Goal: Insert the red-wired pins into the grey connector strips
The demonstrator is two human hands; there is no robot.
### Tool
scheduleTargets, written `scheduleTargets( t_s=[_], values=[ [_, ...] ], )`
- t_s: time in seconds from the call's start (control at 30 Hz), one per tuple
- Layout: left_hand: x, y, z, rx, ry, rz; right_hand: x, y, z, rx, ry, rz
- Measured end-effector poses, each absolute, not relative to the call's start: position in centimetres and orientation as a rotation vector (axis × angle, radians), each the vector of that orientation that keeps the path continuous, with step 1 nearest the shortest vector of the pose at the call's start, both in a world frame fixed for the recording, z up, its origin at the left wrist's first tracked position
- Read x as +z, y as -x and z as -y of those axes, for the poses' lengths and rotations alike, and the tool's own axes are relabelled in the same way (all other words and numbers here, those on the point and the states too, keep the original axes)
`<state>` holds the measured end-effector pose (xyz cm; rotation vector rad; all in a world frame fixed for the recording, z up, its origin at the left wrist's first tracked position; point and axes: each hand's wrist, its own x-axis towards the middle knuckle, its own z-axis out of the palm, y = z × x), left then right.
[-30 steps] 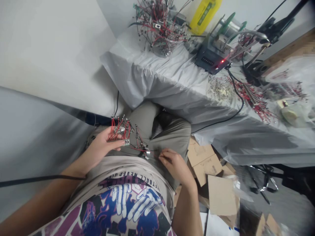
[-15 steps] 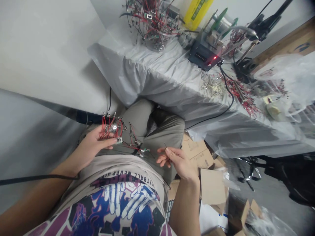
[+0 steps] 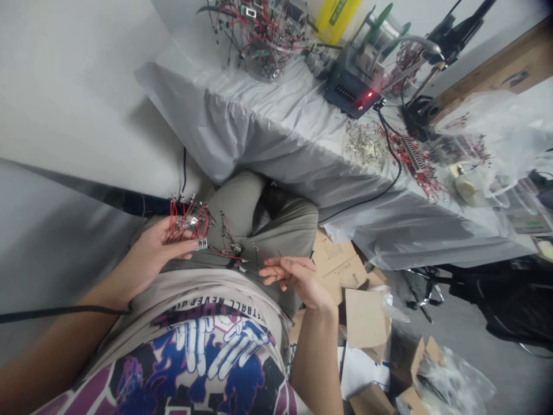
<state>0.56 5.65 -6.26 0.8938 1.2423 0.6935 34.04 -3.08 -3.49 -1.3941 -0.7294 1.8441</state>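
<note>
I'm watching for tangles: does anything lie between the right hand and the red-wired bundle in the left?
Yes: loose wired pieces lie on the trousers, between the right hand and the red-wired bundle in the left hand. A small part, on a thin wire seemingly held by the right hand, also juts into that gap.

Head view: from above the shirt (image 3: 216, 346), facing forward and steeply down (the desk (image 3: 298, 95) slants across it).
Shirt: nearest, along the bottom edge.
Trousers (image 3: 242, 202): mid-distance, mid-frame.
Desk: farther off, upper right.
</note>
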Motion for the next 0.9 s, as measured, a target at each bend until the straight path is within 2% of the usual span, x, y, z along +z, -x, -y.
scheduleTargets(
  t_s=[0.53,0.77,0.9],
  values=[
    [-6.0,-0.5,-5.5,0.695,-0.884,-1.241,-3.2,-34.0,3.1,1.793,1.539,0.913],
    [-5.7,-0.7,-5.6,0.674,-0.855,-1.232,-1.7,-33.9,3.5,1.335,1.837,1.561],
    [-5.9,-0.6,-5.6,0.67,-0.852,-1.217,-1.7,-33.2,3.2,1.278,1.901,1.892]
  ],
)
